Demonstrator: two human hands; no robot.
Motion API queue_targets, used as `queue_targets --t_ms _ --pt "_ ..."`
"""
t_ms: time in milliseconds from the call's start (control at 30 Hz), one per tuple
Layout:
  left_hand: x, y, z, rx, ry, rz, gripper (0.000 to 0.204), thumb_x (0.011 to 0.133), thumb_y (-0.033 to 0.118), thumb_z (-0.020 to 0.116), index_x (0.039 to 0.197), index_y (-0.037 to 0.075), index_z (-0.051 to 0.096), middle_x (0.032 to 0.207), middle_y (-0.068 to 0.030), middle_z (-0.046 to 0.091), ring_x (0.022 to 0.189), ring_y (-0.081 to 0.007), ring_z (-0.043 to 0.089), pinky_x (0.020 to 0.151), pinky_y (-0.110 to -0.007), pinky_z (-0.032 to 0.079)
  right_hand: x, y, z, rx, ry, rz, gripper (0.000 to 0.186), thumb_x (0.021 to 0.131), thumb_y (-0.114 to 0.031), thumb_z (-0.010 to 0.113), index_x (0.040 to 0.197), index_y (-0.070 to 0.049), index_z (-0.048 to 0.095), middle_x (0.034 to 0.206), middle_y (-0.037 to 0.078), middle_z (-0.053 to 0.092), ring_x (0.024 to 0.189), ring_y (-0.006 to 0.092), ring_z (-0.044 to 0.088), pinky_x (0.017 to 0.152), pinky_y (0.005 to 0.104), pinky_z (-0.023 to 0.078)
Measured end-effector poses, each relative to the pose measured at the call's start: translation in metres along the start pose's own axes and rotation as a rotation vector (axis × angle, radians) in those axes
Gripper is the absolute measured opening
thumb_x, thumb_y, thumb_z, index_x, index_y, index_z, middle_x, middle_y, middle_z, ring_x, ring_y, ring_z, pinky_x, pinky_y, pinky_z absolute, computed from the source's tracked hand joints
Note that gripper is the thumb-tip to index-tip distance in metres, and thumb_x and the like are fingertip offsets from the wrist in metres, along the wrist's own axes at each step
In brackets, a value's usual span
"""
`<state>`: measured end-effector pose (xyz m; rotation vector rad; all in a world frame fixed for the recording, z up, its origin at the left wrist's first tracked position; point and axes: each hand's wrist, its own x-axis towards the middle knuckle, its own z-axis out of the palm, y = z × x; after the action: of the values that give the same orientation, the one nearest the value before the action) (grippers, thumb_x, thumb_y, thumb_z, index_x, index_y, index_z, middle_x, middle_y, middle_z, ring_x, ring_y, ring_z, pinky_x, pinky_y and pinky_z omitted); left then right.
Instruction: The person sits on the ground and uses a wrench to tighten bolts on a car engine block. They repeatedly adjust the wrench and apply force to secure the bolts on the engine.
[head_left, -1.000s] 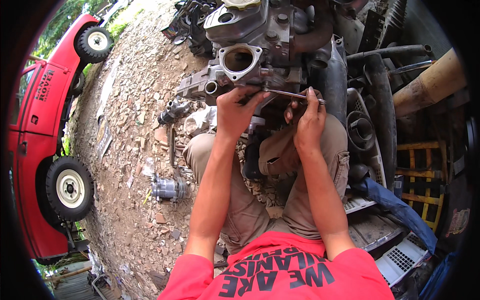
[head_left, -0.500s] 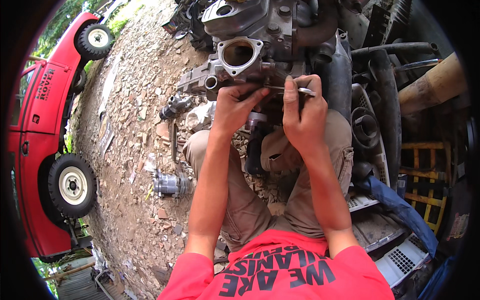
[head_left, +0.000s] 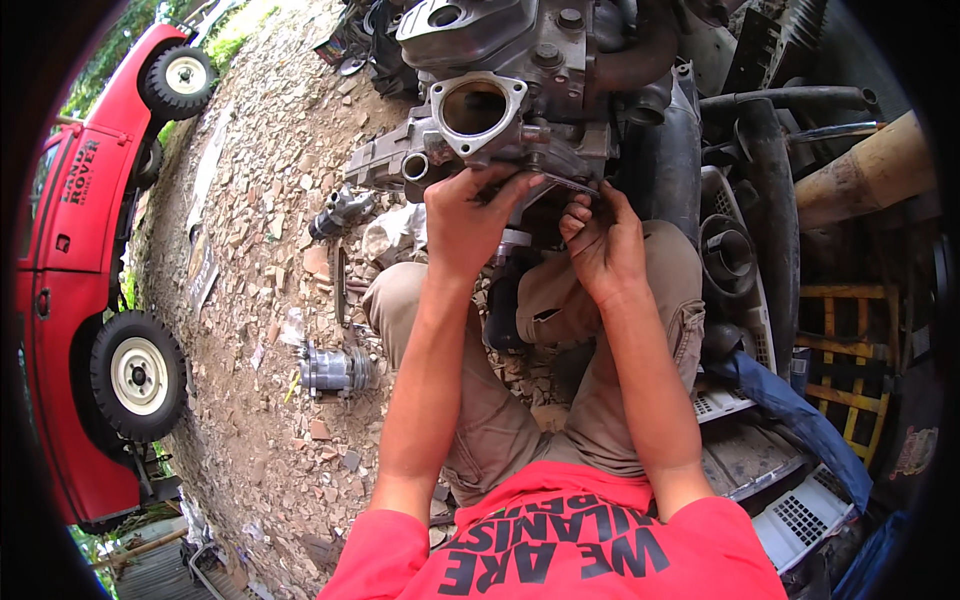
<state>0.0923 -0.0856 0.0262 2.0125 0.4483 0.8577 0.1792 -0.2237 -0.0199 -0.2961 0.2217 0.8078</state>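
Observation:
A greasy metal engine (head_left: 562,85) with a round, flanged opening stands in front of me. Just below that opening, my left hand (head_left: 470,215) is closed against its lower edge. The left thumb and forefinger pinch close to one end of a slim metal wrench (head_left: 572,183); what they grip is hidden. On the wrench's other end, my right hand (head_left: 607,238) has its thumb and fingers, the fingers curled in. The wrench slants slightly down to the right along the engine's underside. Below the hands, between my knees, sits a dark cylinder with a pale rim (head_left: 513,240).
Stony ground (head_left: 270,290) spreads to the left, with a ribbed metal cylinder part (head_left: 338,369) and a smaller metal fitting (head_left: 342,212) on it. A red vehicle (head_left: 85,290) is parked farther left. Black pipes (head_left: 768,190) and a white plastic crate (head_left: 805,520) crowd the right.
My right hand has turned and shifted a little down, its fingers now curled palm-up. The wrench has swung from nearly level to a slant. My left hand stays nearly in place.

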Motion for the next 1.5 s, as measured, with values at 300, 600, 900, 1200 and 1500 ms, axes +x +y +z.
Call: queue_targets --t_ms 300,600,900,1200,1500 --pt "0.005 -0.002 -0.004 -0.062 -0.064 -0.014 0.024 0.081 0.014 0.079 0.095 -0.004 0.073 0.069 -0.0083 0.07 0.058 -0.0045 0.058 0.052 -0.024 0.045 -0.029 0.007 0.045 -0.811 -0.007 -0.651 0.024 0.102 -0.027 0.053 0.096 -0.003 0.051 0.076 0.007 0.056 0.059 0.0145 0.058 0.052 0.0291 0.049" --pt "0.003 0.008 -0.009 -0.097 -0.189 -0.132 0.019 0.081 0.011 0.079 0.092 -0.003 0.073 0.064 -0.0038 0.066 0.055 -0.0043 0.054 0.05 -0.023 0.043 -0.028 0.002 0.036 -0.753 -0.012 -0.561 0.024 0.103 -0.026 0.05 0.097 -0.003 0.049 0.074 0.006 0.054 0.056 0.0143 0.054 0.05 0.0279 0.045" --pt "0.002 -0.001 -0.006 0.052 -0.01 0.096 0.019 0.073 0.011 0.084 0.085 0.0 0.073 0.075 -0.0107 0.072 0.061 -0.0119 0.067 0.057 -0.026 0.049 -0.002 0.011 -0.003 0.055 0.018 0.047 0.014 0.1 -0.015 0.045 0.104 -0.003 0.047 0.086 0.008 0.05 0.073 0.0172 0.048 0.064 0.031 0.044" --pt "0.003 -0.009 0.001 -0.018 0.018 0.079 0.02 0.072 0.011 0.085 0.083 0.0 0.074 0.074 -0.0094 0.073 0.062 -0.0091 0.065 0.057 -0.025 0.05 0.012 0.026 -0.01 0.177 0.045 0.101 0.013 0.101 -0.014 0.046 0.103 -0.002 0.049 0.084 0.008 0.055 0.071 0.0164 0.055 0.064 0.0297 0.052" --pt "0.009 -0.014 -0.006 0.052 -0.018 0.088 0.025 0.069 0.014 0.087 0.088 0.0 0.076 0.077 -0.0106 0.074 0.065 -0.0089 0.068 0.059 -0.024 0.051 0.012 0.031 -0.018 0.025 0.052 0.113 0.014 0.1 -0.018 0.05 0.102 -0.005 0.054 0.08 0.006 0.06 0.071 0.0171 0.062 0.063 0.0276 0.053"
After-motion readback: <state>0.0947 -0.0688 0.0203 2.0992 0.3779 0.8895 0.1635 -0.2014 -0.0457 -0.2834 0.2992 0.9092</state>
